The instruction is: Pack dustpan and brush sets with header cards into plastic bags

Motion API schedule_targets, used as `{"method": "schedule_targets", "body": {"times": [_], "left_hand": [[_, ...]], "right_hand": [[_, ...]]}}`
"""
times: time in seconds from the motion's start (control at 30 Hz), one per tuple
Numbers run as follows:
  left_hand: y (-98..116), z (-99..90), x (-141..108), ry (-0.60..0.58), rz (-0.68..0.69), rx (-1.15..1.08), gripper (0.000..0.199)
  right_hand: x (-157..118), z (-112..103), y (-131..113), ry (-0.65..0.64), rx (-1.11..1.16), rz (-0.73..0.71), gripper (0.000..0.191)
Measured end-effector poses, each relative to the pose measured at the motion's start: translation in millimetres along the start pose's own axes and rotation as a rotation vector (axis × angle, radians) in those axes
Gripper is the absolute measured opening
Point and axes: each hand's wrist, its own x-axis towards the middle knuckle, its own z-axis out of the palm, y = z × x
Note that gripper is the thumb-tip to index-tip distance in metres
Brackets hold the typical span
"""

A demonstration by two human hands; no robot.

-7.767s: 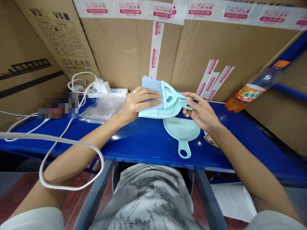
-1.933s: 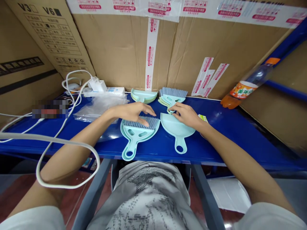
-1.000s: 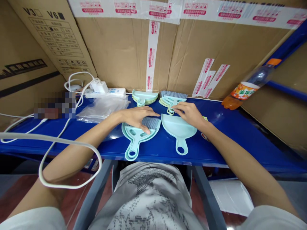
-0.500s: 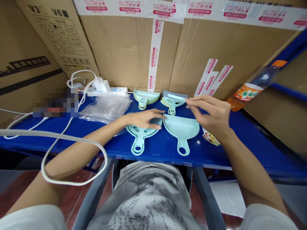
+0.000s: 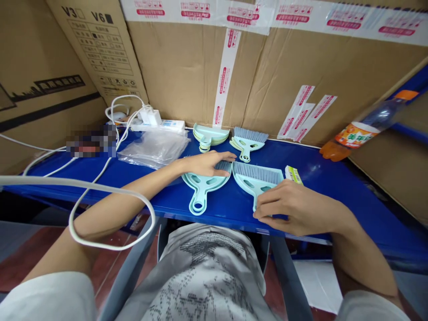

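Observation:
On the blue table, a light-blue dustpan with a brush nested in it [image 5: 200, 185] lies front centre. My left hand [image 5: 209, 164] rests over its bristles, thumb and fingers spread. Just right of it, a second light-blue brush [image 5: 256, 173] lies in a matching dustpan [image 5: 241, 183]. My right hand [image 5: 284, 207] has its fingers closed at the handle end of this brush, hiding most of the handle. Behind them are a stack of dustpans [image 5: 211, 134] and a stack of brushes [image 5: 249, 141], light blue on top and yellowish-green below.
Clear plastic bags [image 5: 155, 147], white cables [image 5: 112, 189] and a plug adapter [image 5: 150, 117] are at the left. An orange drink bottle [image 5: 357, 133] leans at the right. A small green-and-white packet [image 5: 293, 174] lies beside my right hand. Cardboard [image 5: 187, 67] stands behind the table.
My right hand has come down from beside the rear brush stack to the front right dustpan. That dustpan was bare inside and now holds a brush. My left hand stays over the left set.

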Motion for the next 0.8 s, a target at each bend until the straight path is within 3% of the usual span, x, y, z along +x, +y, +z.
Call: {"method": "schedule_targets", "body": {"times": [0.1,0.2,0.27,0.47,0.53,0.63,0.8], "left_hand": [[1.2,0.1,-0.1,0.005,-0.001,0.045,0.060],[2.9,-0.3,-0.5,-0.001,-0.007,0.091,0.058],[3.5,-0.5,-0.5,-0.005,-0.023,0.120,0.060],[2.1,-1.1,1.0,-0.004,-0.031,0.161,0.056],[1.1,-1.3,1.3,0.013,-0.012,0.165,0.054],[-0.3,-1.4,1.5,0.034,-0.003,0.139,0.054],[2.1,-3.1,3.1,0.080,0.026,0.054,0.052]], "right_hand": [[-1.5,-0.6,0.7,-0.086,0.044,0.091,0.015],[-3.5,1.3,-0.5,-0.147,-0.006,0.201,0.040],[-3.8,4.7,-1.0,-0.175,-0.059,0.235,0.047],[-7.7,2.5,-2.6,-0.091,-0.096,0.222,0.034],[-11.6,-6.7,-2.8,0.015,-0.055,0.202,0.032],[-18.8,-22.8,-0.7,0.274,-0.061,0.232,0.023],[-31.1,-38.7,14.7,0.908,-0.217,0.445,0.025]]}}
